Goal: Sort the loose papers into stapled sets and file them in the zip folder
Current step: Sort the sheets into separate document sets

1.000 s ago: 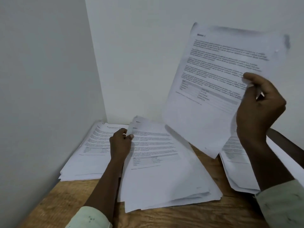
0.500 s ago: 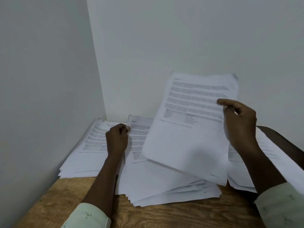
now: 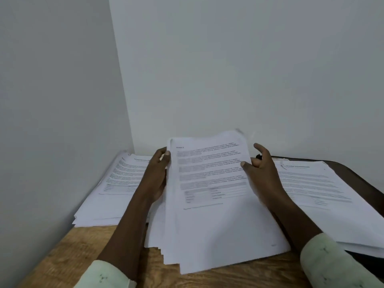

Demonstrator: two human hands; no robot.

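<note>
Curling round the left edge of the middle pile [image 3: 207,221], the left hand [image 3: 156,177] grips its upper sheets, thumb on top; the right hand [image 3: 262,175] rests loose at the pile's right edge, thumb touching the printed top sheet [image 3: 212,175], fingers spread and holding nothing; the middle pile sits on the wooden counter [image 3: 79,256], its near edge fanned untidily; the left pile [image 3: 116,188] lies just beside it against the side wall [image 3: 52,121]; the right pile [image 3: 324,190] lies on a dark flat thing [image 3: 365,179], though I cannot tell what that is.
</note>
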